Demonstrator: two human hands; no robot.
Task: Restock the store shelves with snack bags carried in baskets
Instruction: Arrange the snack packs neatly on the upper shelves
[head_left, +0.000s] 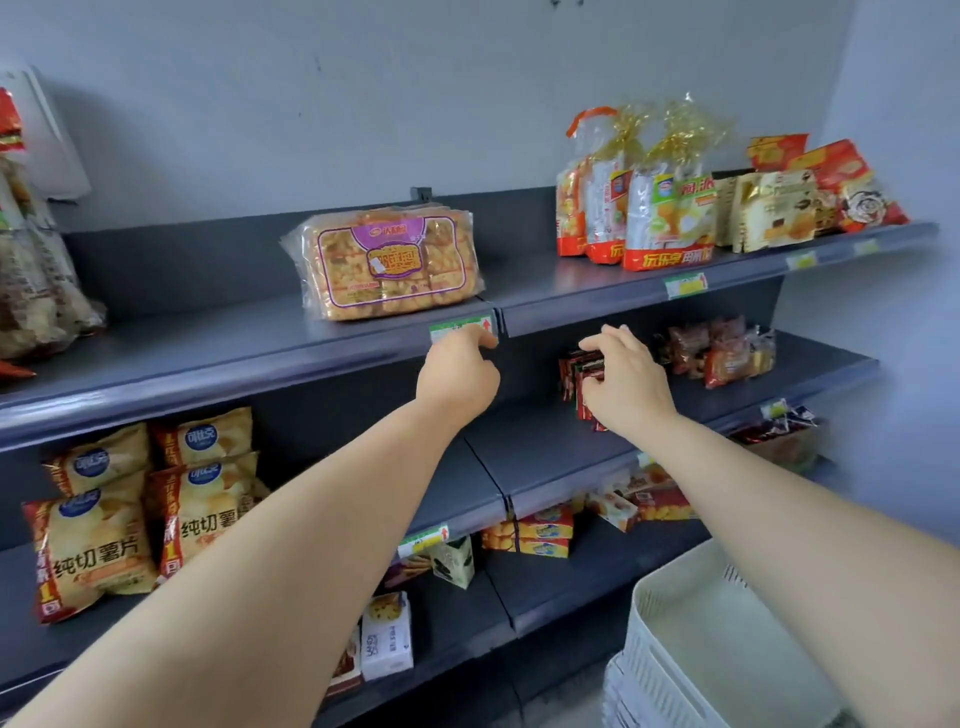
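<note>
Where the far left of the top shelf (218, 343) meets the frame edge, clear bags of pale snacks (39, 280) lean in a blurred cluster. Below them, on the next shelf, yellow and red chip bags (98, 540) stand in two overlapping rows. Near the middle of the top shelf an orange cake pack (395, 262) with a purple label stands alone, leaning back. Just under it, a green and white price label (460, 328) sits on the shelf's front lip. The left hand (457, 371) reaches up to this label with its fingers curled into a narrow, loose fist, fingertips against the label; whether it pinches the label cannot be told. To its right, on the second shelf (545, 447), a small upright stack of dark red snack packets (581, 376) stands near the back. The right hand (626, 387) holds this stack, fingers arched over its top and the thumb against its near side, the grip closed to the width of the stack. Further right on that shelf lie small red-brown bags (722, 348), apart from the stack. Above them, tall bags with gold ties (639, 208) crowd the top shelf's right end. At lower right a white slatted basket (670, 649) stands below the right forearm
</note>
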